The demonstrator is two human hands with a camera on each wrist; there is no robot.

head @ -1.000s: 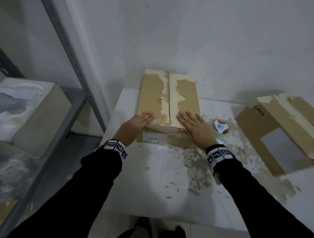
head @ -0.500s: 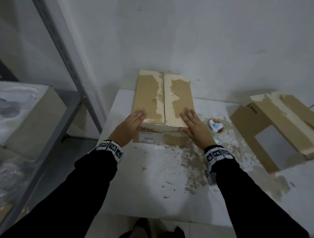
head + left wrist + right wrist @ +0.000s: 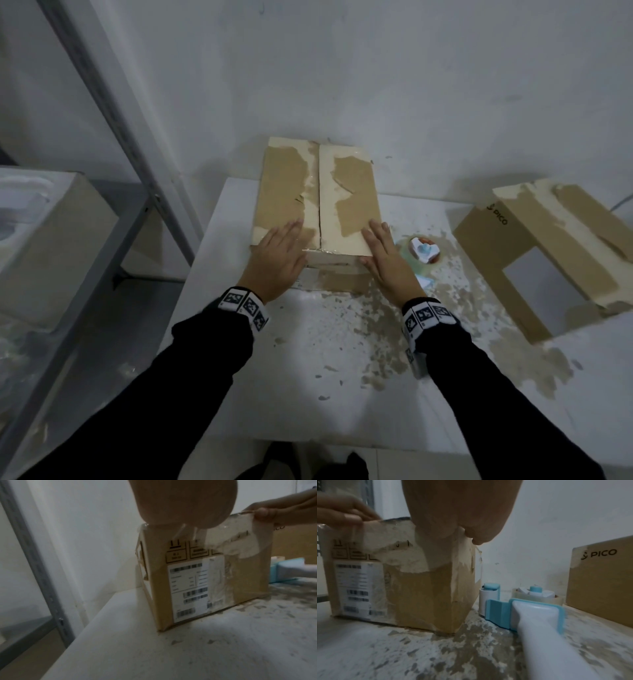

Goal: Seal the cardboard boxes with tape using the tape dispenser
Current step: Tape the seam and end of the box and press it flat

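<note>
A worn cardboard box (image 3: pixel 318 205) stands at the back of the white table, its two top flaps closed along a middle seam. My left hand (image 3: pixel 284 240) lies flat on the left flap at the front edge, seen as a palm (image 3: pixel 185 503) above the labelled box front (image 3: pixel 205 574). With straight fingers, my right hand (image 3: pixel 380 240) presses the right flap by the box's right front corner (image 3: pixel 419 588). The blue and white tape dispenser (image 3: pixel 423 251) lies on the table just right of the box, its handle (image 3: pixel 539 628) pointing towards me.
A second cardboard box (image 3: pixel 548 253) marked PICO sits at the right of the table (image 3: pixel 308 394), whose paint is flaking. A grey metal shelf post (image 3: pixel 113 113) and a shelf holding a foam-filled box (image 3: pixel 51 240) stand close on the left. A wall is right behind the box.
My right hand has slid to the right, from beside the seam to the box's right edge. My left hand stays on the left flap, slightly nearer the seam.
</note>
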